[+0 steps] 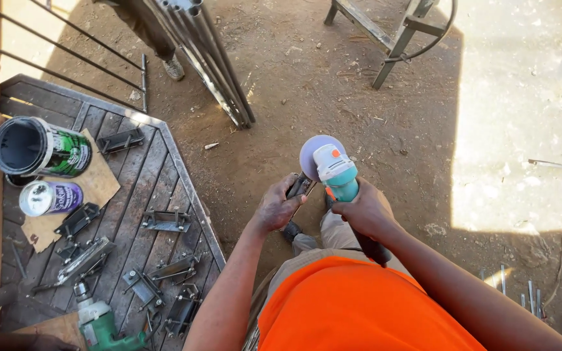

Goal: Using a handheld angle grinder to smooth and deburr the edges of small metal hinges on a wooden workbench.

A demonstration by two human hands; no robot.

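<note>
I hold a teal and white angle grinder (pixel 337 170) in front of my body, its grey disc (pixel 315 153) pointing away from me over the dirt ground. My right hand (pixel 364 209) is wrapped around the grinder's body. My left hand (pixel 277 205) grips the black side handle (pixel 300 186) on the grinder's left. My orange shirt and grey trousers fill the bottom of the view.
A metal panel (pixel 157 162) lies at left with several small metal brackets (pixel 165 221), two paint cans (pixel 40 148) on cardboard and a green power tool (pixel 102 325). Steel bars (pixel 213 58) lean ahead beside another person's leg (pixel 154 36). A metal frame (pixel 391 32) stands beyond.
</note>
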